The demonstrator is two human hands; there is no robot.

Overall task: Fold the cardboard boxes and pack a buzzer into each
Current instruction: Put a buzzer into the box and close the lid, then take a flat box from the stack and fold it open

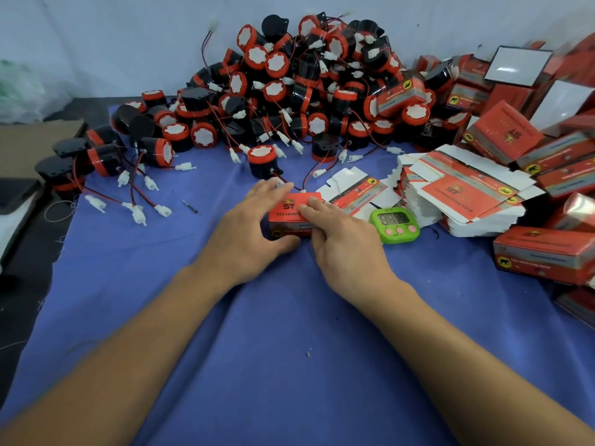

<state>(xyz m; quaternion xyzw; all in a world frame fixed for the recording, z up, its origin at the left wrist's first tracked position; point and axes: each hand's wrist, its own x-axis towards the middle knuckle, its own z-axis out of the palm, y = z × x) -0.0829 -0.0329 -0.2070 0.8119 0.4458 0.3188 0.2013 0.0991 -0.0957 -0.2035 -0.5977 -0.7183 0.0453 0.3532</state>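
Observation:
A small red cardboard box [291, 211] stands on the blue cloth [257, 317] in the middle. My left hand [254, 226] grips it from the left, fingers over the far edge and thumb against the near face. My right hand [341, 233] lies on its right side with fingers stretched flat over the top. A red-and-black wire runs from the box's far edge toward the buzzer heap [289, 91] behind. One single buzzer [262, 160] stands just beyond my left hand. Flat unfolded boxes [463, 194] are stacked at right.
A green timer [394, 224] sits right of my right hand. Packed red boxes [544, 252] pile up along the right edge. Loose buzzers with white connectors [138, 214] spread over the left. One flat box blank [354, 191] lies behind the held box.

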